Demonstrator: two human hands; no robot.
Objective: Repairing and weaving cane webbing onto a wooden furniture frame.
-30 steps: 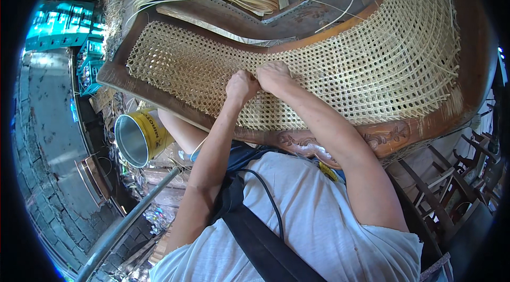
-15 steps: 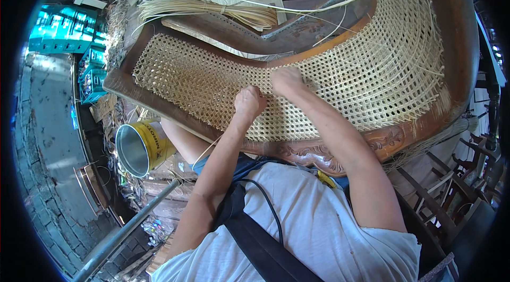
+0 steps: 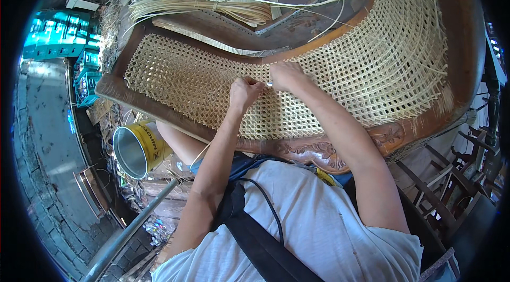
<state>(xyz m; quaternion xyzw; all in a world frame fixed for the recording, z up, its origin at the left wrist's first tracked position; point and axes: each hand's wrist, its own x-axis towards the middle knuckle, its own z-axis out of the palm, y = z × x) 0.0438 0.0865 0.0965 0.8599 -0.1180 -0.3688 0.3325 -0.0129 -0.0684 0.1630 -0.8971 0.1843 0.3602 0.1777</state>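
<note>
Hands: they had parted! A second earlier they met nearly knuckle to knuckle; now a narrow gap split the left hand (image 3: pixel 245 93) from the right hand (image 3: pixel 287 76), the left at 8 o'clock from the right.
Grip: fingers curled on both sides, but what they clamped, if anything, could not be told.
Pale sliver: a bright scrap (image 3: pixel 269 84) showed in that gap, too small to name.
Meaning: the work seemed fixed on that one patch of weave, not finished there.
Cane panel: the woven cane panel (image 3: pixel 329 67) lay right under both hands, sweeping from 9 o'clock round to 2.
Wooden frame: its carved rail (image 3: pixel 329 157) sat at 5 o'clock from the hands.
Cane bundle: the tied strands (image 3: pixel 202 8) lay at 11 o'clock, well apart.
Bucket: the yellow bucket (image 3: pixel 143 146) waited at 8.
</note>
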